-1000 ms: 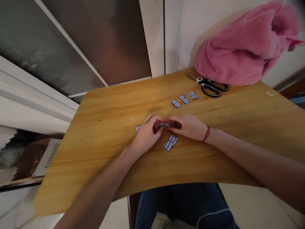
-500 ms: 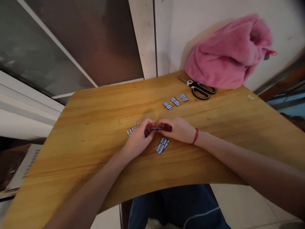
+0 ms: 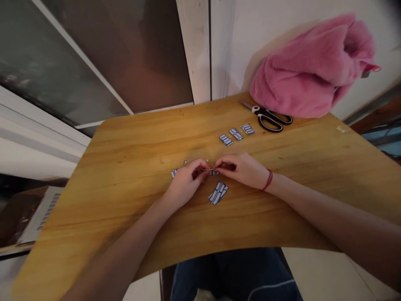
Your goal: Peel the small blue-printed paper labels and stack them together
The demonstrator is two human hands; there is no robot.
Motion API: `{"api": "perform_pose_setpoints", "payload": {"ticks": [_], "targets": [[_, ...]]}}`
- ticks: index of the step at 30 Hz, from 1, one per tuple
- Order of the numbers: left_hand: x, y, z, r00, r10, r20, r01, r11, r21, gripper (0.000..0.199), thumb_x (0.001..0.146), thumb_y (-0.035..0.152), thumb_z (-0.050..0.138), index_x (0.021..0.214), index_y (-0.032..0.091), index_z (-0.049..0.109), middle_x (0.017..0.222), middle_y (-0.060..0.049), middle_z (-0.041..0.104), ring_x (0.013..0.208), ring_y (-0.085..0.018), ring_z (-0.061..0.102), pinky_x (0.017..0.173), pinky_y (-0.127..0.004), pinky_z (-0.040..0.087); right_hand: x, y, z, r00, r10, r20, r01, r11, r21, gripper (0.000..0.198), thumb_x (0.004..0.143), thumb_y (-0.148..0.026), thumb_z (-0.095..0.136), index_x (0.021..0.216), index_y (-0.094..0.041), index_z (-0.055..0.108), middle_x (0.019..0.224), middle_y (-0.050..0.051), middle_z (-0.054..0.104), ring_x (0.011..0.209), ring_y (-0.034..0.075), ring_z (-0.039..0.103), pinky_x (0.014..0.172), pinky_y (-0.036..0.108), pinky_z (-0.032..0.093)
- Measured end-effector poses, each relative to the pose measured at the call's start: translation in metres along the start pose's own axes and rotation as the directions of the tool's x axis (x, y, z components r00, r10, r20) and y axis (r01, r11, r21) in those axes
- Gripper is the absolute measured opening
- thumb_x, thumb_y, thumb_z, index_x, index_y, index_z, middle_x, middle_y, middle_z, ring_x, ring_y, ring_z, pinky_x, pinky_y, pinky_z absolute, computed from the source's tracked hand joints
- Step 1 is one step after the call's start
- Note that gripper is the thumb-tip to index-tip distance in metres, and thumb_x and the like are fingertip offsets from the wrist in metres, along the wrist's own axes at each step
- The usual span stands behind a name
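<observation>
Over the middle of the wooden table point(image 3: 131, 167), my left hand point(image 3: 184, 179) and my right hand point(image 3: 242, 170) face each other, fingertips pinched on a small blue-and-white card point(image 3: 208, 170). It shows nearly edge-on, so most of its face is hidden. More blue and white shows just below it, by my right fingertips; I cannot tell if it belongs to the same card. Nearer to me lies a small overlapping stack of similar cards point(image 3: 218, 192). Another card point(image 3: 174, 172) is partly covered by my left hand. Three cards point(image 3: 236, 134) sit in a slanting row farther back.
Black-handled scissors point(image 3: 272, 118) lie at the back of the table, blades toward the wall. Beside them a pink plush bundle point(image 3: 307, 71) leans against the wall. Left of the table stands an open cardboard box point(image 3: 40, 215). A glass door panel point(image 3: 125, 50) rises behind.
The view has shifted slightly, moving everything a little to the right. Both hands keep their pinch, and the held card now appears thinner, tilted more edge-on.
</observation>
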State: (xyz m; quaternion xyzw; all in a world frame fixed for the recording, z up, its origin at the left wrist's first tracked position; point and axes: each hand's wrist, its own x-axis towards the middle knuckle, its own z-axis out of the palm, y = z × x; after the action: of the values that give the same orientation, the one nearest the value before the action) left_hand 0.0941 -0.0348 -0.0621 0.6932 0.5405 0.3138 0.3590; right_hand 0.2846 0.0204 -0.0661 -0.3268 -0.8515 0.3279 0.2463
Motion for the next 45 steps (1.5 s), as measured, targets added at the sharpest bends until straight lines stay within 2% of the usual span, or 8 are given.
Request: {"api": "perform_pose_setpoints", "payload": {"ticks": [7,16,21,27,32,35,38,45], "targets": [[-0.002,0.004,-0.015,0.95,0.14,-0.278,-0.094,0.981,0.172,0.013,0.084,0.014,0.052,0.093,0.021,0.057,0.087,-0.001,0.054,0.072,-0.011,0.054,0.066,-0.022,0.045,0.013,0.011,0.003,0.935,0.093,-0.343,-0.124,0.99,-0.071,0.009,0.08,-0.019,0.055,0.084,-0.014,0.062,0.074,0.004,0.064,0.06,0.011,0.053,0.058,0.023,0.042],[0.004,-0.008,-0.04,0.92,0.16,-0.358,-0.054,0.956,0.288,0.016,0.082,0.008,0.051,0.09,0.02,0.057,0.089,-0.002,0.053,0.073,-0.011,0.052,0.066,-0.023,0.045,0.02,0.022,0.01,0.956,0.026,-0.291,-0.13,0.929,-0.345,0.017,0.084,-0.013,0.047,0.093,-0.013,0.061,0.097,0.012,0.061,0.086,0.021,0.059,0.077,0.033,0.049],[0.008,-0.019,-0.044,0.934,0.124,-0.334,-0.016,0.951,0.31,0.013,0.081,0.009,0.052,0.087,0.019,0.058,0.086,-0.002,0.056,0.077,-0.013,0.053,0.067,-0.024,0.045,0.02,0.021,0.012,0.972,0.028,-0.233,-0.136,0.874,-0.466,0.021,0.089,-0.019,0.044,0.094,-0.015,0.064,0.097,0.011,0.06,0.091,0.022,0.059,0.08,0.034,0.05],[0.008,-0.02,-0.047,0.976,0.119,-0.182,-0.017,0.876,0.482,0.012,0.082,0.021,0.06,0.094,0.02,0.059,0.097,-0.003,0.06,0.097,-0.021,0.049,0.091,-0.036,0.038,0.019,0.014,0.016,0.978,0.07,-0.198,-0.169,0.823,-0.542,0.028,0.09,-0.02,0.042,0.109,-0.013,0.062,0.102,0.013,0.057,0.09,0.022,0.059,0.079,0.035,0.051],[0.007,-0.023,-0.046,0.995,0.028,-0.097,0.029,0.845,0.534,0.025,0.08,0.03,0.065,0.103,0.024,0.059,0.105,-0.004,0.054,0.103,-0.024,0.043,0.093,-0.04,0.033,0.01,0.005,0.014,0.962,-0.027,-0.273,-0.07,0.938,-0.34,0.033,0.088,-0.021,0.047,0.119,-0.009,0.053,0.106,0.014,0.053,0.097,0.022,0.054,0.085,0.035,0.047],[0.008,-0.025,-0.044,0.997,-0.021,-0.07,0.055,0.854,0.517,0.019,0.079,0.027,0.066,0.097,0.023,0.06,0.102,-0.004,0.05,0.1,-0.022,0.042,0.091,-0.037,0.034,0.003,0.0,0.006,0.996,-0.07,-0.05,0.06,0.982,-0.18,0.028,0.086,-0.032,0.054,0.107,-0.014,0.06,0.093,0.008,0.054,0.082,0.017,0.053,0.075,0.031,0.047],[0.01,-0.025,-0.044,0.998,-0.023,-0.056,0.047,0.875,0.482,0.015,0.078,0.024,0.066,0.091,0.021,0.059,0.098,-0.003,0.05,0.097,-0.021,0.043,0.088,-0.035,0.034,-0.001,-0.004,-0.003,0.97,-0.11,0.216,0.139,0.982,-0.125,0.037,0.075,-0.047,0.066,0.098,-0.018,0.064,0.093,0.007,0.053,0.089,0.019,0.05,0.083,0.034,0.042],[0.008,-0.016,-0.041,0.998,-0.013,-0.066,0.032,0.953,0.3,0.011,0.079,0.017,0.061,0.082,0.019,0.05,0.08,0.001,0.054,0.08,-0.015,0.049,0.075,-0.028,0.038,0.0,-0.01,-0.01,0.916,-0.031,0.401,0.081,0.991,-0.107,0.026,0.069,-0.046,0.072,0.08,-0.023,0.069,0.097,0.004,0.053,0.097,0.021,0.047,0.091,0.039,0.033]]}}
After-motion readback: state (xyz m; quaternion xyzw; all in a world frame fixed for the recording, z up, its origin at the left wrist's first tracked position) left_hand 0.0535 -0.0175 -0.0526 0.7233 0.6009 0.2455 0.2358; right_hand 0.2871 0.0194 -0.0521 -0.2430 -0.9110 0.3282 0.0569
